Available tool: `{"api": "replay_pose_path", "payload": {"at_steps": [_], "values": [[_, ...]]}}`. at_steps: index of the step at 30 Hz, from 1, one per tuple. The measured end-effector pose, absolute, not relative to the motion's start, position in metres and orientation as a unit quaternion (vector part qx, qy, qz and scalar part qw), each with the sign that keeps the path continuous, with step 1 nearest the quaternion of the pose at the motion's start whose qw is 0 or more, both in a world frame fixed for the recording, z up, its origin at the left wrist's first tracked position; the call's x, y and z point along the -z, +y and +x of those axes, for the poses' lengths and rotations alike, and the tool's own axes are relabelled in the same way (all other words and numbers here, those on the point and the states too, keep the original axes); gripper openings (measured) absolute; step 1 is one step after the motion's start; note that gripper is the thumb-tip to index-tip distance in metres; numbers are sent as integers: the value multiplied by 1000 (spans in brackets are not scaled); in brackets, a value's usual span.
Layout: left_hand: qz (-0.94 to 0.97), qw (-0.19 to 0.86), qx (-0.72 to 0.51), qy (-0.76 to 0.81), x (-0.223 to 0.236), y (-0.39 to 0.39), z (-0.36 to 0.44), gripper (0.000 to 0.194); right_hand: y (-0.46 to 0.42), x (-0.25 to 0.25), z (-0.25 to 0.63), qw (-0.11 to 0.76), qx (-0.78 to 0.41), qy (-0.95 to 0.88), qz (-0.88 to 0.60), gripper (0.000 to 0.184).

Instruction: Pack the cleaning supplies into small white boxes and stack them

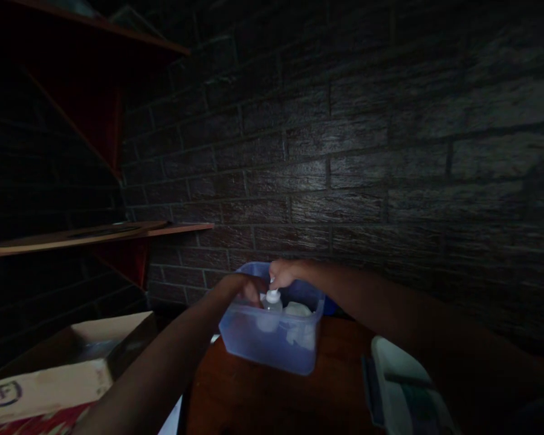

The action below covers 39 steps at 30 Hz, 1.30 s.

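A translucent blue plastic tub [258, 350] stands on a dark wooden table [263, 399], close to a brick wall. Inside it are a small clear bottle with a white cap [272, 302] and some white items [297, 311]. My right hand [283, 273] is pinched on the bottle's white cap from above. My left hand [245, 287] reaches into the tub's left side beside the bottle, fingers curled down; what they touch is hidden by the tub wall. The scene is very dark.
An open cardboard box [68, 362] sits at the lower left. A white and dark object [401, 386] lies on the table at the lower right. Wooden shelves [100, 232] jut from the left wall. A brick wall [367, 151] fills the background.
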<state>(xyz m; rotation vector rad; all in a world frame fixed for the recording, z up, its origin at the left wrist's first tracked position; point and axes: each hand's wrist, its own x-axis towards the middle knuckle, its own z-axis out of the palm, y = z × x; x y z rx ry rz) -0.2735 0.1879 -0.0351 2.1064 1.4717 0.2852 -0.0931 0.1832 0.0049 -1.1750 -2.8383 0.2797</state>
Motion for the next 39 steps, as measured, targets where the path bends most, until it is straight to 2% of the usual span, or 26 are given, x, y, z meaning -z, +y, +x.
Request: {"api": "replay_pose_path", "payload": {"at_steps": [4, 10, 14, 16, 17, 20, 23, 29, 32, 36, 39], "values": [[786, 344, -151, 491, 1, 153, -250, 61, 180, -47, -46, 101, -129, -913, -373, 31], [765, 444, -322, 336, -40, 102, -162, 64, 139, -103, 62, 355, -195, -855, -325, 19], [716, 468, -451, 256, -42, 74, -79, 60, 89, -118, 125, 549, -215, -757, -282, 38], [684, 489, -497, 216, -35, 55, -38, 60, 62, -111, 154, 623, -223, -701, -266, 47], [643, 533, -520, 182, -31, 45, -19, 60, 50, -104, 167, 647, -231, -677, -263, 48], [560, 596, -562, 125, -20, 18, 27, 56, 19, -70, 196, 658, -283, -642, -274, 48], [526, 594, -594, 132, -13, 2, 57, 60, -2, -35, 205, 603, -395, -651, -237, 55], [538, 539, -613, 207, 2, 0, 81, 68, -21, -1, 199, 617, -441, -603, -247, 66], [572, 515, -591, 243, 8, 1, 82, 61, -18, 5, 198, 630, -465, -581, -222, 66], [590, 437, -630, 253, 11, -4, 77, 48, -9, 13, 196, 675, -464, -534, -212, 59], [609, 375, -632, 299, 10, -12, 74, 50, -9, 15, 195, 676, -477, -520, -212, 59]]}}
